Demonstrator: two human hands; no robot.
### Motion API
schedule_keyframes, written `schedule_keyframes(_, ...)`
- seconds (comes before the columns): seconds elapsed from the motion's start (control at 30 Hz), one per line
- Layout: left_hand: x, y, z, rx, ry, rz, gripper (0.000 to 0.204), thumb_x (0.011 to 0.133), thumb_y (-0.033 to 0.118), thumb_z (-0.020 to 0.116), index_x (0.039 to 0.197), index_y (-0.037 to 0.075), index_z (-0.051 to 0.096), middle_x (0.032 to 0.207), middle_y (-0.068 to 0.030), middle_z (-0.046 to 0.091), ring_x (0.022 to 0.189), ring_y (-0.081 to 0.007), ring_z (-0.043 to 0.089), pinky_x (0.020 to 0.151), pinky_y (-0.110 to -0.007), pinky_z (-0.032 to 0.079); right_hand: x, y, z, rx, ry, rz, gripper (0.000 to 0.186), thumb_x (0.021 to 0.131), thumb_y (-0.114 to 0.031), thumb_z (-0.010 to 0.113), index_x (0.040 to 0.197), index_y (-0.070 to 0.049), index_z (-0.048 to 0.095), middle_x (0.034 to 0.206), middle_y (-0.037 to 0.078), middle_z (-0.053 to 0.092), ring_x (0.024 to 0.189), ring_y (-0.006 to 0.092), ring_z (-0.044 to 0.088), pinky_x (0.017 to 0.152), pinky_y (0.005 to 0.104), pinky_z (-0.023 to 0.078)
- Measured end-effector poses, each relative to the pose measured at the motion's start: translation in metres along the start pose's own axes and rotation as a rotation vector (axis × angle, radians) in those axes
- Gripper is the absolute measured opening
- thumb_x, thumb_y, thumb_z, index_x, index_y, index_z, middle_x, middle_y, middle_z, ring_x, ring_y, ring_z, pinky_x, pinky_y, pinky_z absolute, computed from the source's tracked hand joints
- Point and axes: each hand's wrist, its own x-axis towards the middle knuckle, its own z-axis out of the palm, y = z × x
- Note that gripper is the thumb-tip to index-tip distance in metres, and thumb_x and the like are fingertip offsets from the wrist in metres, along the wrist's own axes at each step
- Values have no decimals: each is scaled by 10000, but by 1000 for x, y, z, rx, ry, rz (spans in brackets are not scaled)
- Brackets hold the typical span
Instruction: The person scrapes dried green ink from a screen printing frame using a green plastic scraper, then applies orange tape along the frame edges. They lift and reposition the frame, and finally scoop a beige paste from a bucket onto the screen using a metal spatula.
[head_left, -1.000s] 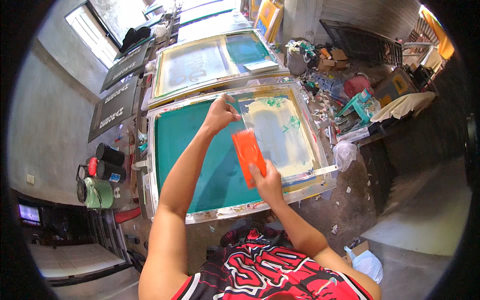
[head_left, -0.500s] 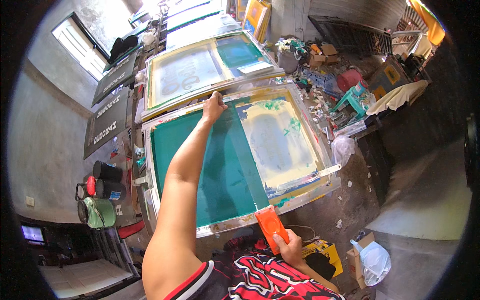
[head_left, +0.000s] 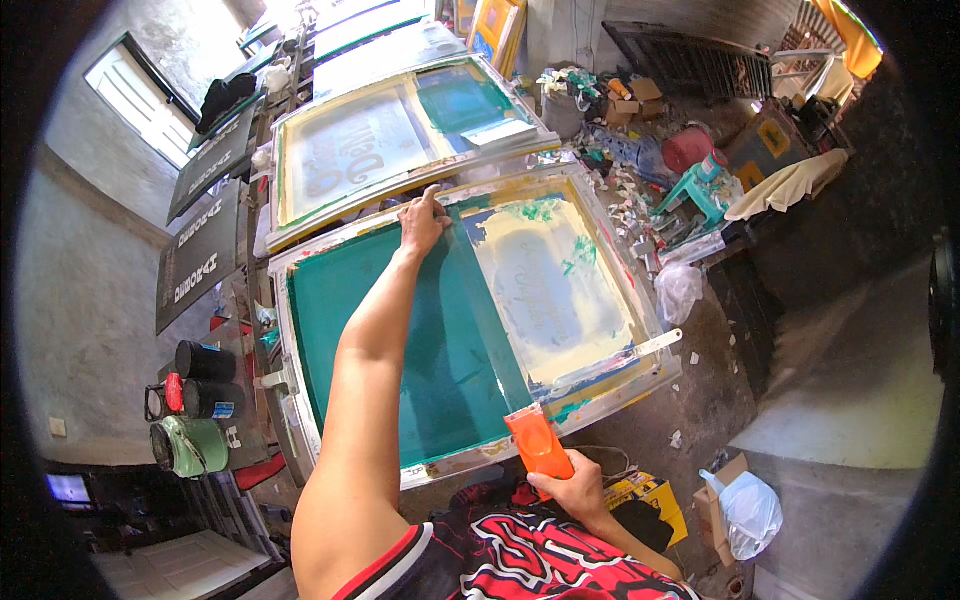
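A screen frame (head_left: 296, 352) lies before me, its mesh dark green (head_left: 335, 300) on the left and cream with pale blue (head_left: 540, 270) on the right. A clear tape strip (head_left: 475, 300) stretches along the border between them. My left hand (head_left: 424, 222) is at the far edge, fingers curled at the strip's end, one reaching over the frame. At the near edge my right hand (head_left: 572, 482) grips an orange tape dispenser (head_left: 540, 445), where the strip ends. A white flat bar (head_left: 640, 352) lies across the right near corner.
A second screen frame (head_left: 340, 130) lies beyond. Dark boards (head_left: 200, 245) and black cans (head_left: 205, 365) with a green container (head_left: 195, 445) line the left. Scraps, a teal stool (head_left: 705, 195) and a plastic bag (head_left: 675, 295) clutter the right. A boxed bag (head_left: 750, 510) sits on the floor lower right.
My right hand and the dispenser have moved from mid-screen to the near edge, lengthening the clear strip. My left hand stays near the far edge. The view has shifted slightly.
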Motion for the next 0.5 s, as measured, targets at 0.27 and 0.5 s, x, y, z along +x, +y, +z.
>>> schedule_keyframes(0.27,-4,-6,4,12,34,62,820,694,182,910,1425,134,542,974,-34,759,981,-294,703,905,-462,494,11,-3,3,44,28,17,438,826,-370,855,996,16,737,876,153,767,806,231,753,732,369,575)
schedule_keyframes(0.5,-9,-3,4,23,-21,51,820,756,173,865,1491,138,504,1045,-13,730,1161,-272,630,1006,-518,391,19,-16,1,79,-4,39,427,869,-391,817,957,19,737,827,141,752,760,206,731,696,364,558)
